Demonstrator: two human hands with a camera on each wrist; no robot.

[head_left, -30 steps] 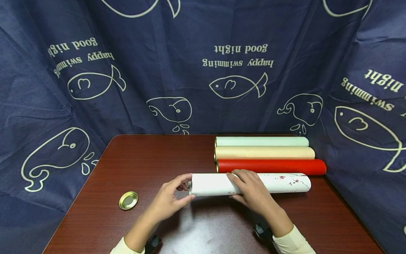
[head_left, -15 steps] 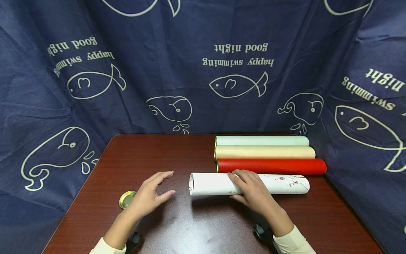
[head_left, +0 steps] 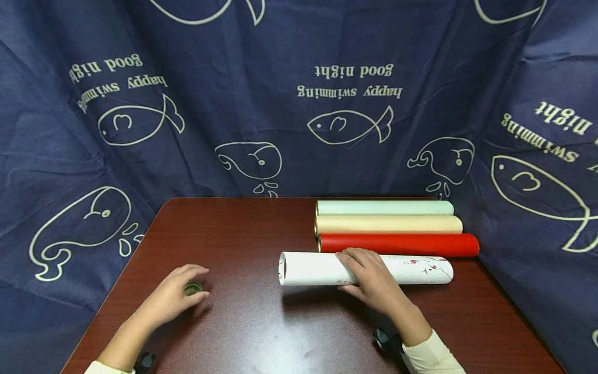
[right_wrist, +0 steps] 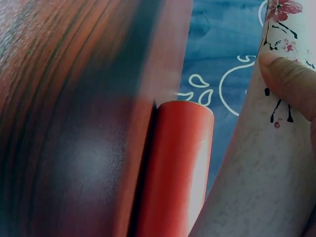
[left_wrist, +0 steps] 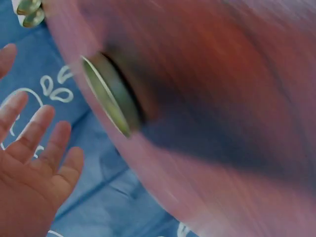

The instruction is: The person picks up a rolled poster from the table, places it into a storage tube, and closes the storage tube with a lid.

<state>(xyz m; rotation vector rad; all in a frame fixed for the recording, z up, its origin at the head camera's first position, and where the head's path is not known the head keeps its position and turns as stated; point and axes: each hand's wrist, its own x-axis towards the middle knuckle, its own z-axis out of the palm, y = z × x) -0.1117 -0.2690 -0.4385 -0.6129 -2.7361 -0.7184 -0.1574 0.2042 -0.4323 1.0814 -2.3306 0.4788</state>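
My right hand (head_left: 371, 280) grips a white cardboard tube (head_left: 308, 269) printed with plum blossoms, around its middle. In the right wrist view my thumb (right_wrist: 289, 81) lies along the tube's printed side. The tube's left end stands uncapped, showing its hollow mouth. On the left, my left hand (head_left: 173, 296) hovers over a round gold metal lid (head_left: 192, 289), fingers and thumb spread apart to either side of it. Part of the lid is hidden behind the hand. In the left wrist view the lid (left_wrist: 106, 96) shows apart from the straight fingers, with nothing in the hand.
Behind the white tube lie a red tube (head_left: 402, 245), a cream tube (head_left: 392, 225) and a pale green tube (head_left: 383, 208), side by side. They rest on a dark red-brown table (head_left: 233, 228). A navy fish-print cloth (head_left: 261, 104) hangs around the table.
My left hand has left the white tube's open end and moved left to the lid. The right hand keeps its grip on the tube, which has barely shifted.
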